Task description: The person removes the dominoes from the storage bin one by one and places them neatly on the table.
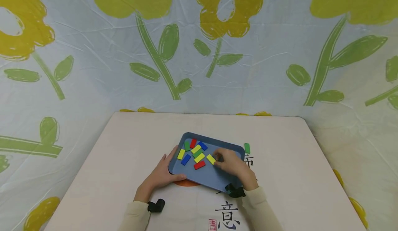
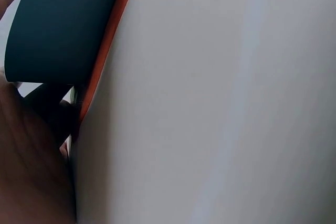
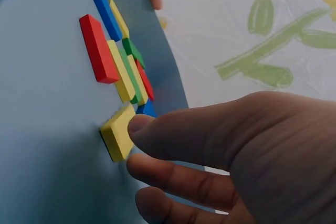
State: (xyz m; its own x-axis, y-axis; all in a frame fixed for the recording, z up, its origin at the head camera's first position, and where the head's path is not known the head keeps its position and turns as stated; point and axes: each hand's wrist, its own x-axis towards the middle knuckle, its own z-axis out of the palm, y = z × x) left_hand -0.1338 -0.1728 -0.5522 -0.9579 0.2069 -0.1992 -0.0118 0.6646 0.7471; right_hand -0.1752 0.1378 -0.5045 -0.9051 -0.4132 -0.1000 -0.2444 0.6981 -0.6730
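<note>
**Right hand on a yellow block, left hand steadying the tray**

Your right hand (image 1: 231, 163) is over the right half of the blue tray (image 1: 217, 182). In the right wrist view the thumb and fingers (image 3: 173, 179) are curled toward a yellow block (image 3: 117, 132); the thumb tip touches its edge. Whether the fingers close on the far side you can't tell from these views, so call it touching, at most a pinch.

That yellow block (image 1: 211, 159) lies flat on the tray floor, right of the main cluster and just beside your fingertips.

Your left hand (image 1: 163, 174) holds the tray's left near corner: thumb lies along the near rim, fingers run up the left edge. The left wrist view shows only the tray's dark underside, an orange strip beneath it and blurred skin.

Rest of the tray:
- red block (image 1: 199, 165) just left of the yellow one, flat
- two more yellow blocks (image 1: 197, 153) stacked askew mid-tray, a green one between them
- blue block (image 1: 186, 159) and another yellow (image 1: 181, 154) toward the left rim
- green, red and blue blocks (image 1: 193, 143) along the far rim

One green block (image 1: 247, 148) lies off the tray, on the worktop (image 1: 295, 175) just past the tray's right far corner.

The worktop cloth carries black printed characters and a red seal near your sleeves. A flowered sheet hangs behind.
</note>
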